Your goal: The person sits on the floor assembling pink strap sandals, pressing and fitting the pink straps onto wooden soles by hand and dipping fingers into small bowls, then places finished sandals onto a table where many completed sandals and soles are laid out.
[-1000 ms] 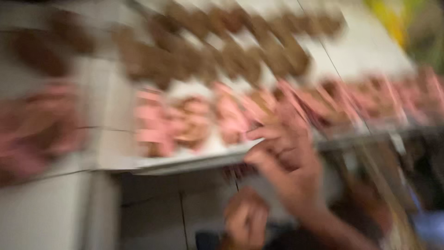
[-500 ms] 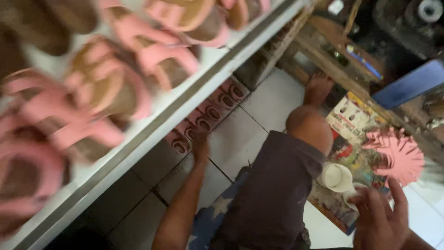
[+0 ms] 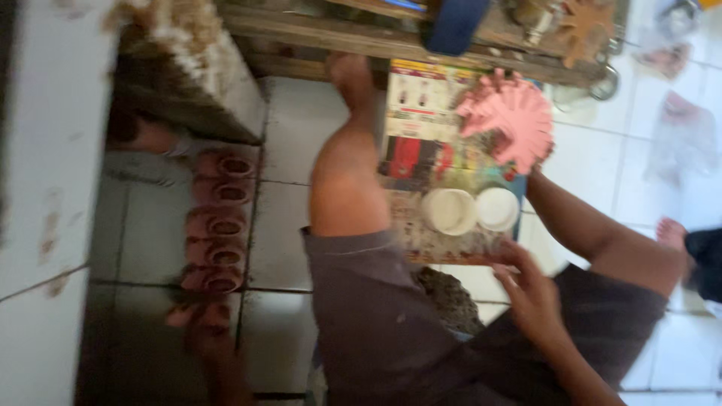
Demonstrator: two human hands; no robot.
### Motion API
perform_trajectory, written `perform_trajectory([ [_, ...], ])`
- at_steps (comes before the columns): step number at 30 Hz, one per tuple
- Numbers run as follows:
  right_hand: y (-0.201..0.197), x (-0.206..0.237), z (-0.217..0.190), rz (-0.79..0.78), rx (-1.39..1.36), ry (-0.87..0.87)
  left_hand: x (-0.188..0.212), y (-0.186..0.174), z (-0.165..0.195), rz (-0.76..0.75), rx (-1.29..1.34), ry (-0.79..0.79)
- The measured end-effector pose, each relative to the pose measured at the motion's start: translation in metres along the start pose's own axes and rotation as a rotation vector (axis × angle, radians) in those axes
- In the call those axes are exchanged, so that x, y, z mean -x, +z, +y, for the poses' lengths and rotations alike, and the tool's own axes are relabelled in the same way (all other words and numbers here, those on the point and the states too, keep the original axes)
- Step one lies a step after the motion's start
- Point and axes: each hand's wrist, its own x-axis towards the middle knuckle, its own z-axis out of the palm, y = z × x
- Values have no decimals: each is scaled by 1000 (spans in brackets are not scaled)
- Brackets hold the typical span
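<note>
The view swings off the shelf to the floor. Right hand, fingers loosely spread, empty, rests by the printed board; left hand reaches low at eight o'clock, fingers blurred, toward stacked pink straps. Two white lids sit at one o'clock.

My view drops from the shelf of pink sandals to the tiled floor. My left hand now reaches down by the row of pink pieces, blurred though; my right hand lowers beside the printed sheet.
</note>
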Motion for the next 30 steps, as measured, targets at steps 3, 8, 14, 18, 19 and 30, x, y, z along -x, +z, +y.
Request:
perform_trajectory([
  [3, 11, -8, -2, -124, 303, -427, 5, -34, -5, -44, 122, -34],
  [8, 8, -46, -6, -69, 579, -639, 13, -44, 15, -158, 352, -88],
  [14, -1, -72, -11, 30, 668, -871, 42, 79, 52, -554, 329, 11],
  [18, -25, -74, 5, 50, 530, -968, 106, 172, 90, -606, 8, 204],
  [19, -34, -70, 6, 51, 508, -981, 126, 188, 98, -539, -280, 434],
  [30, -64, 74, -60, -147, -1056, -736, 230, 265, 99, -828, -687, 1875],
])
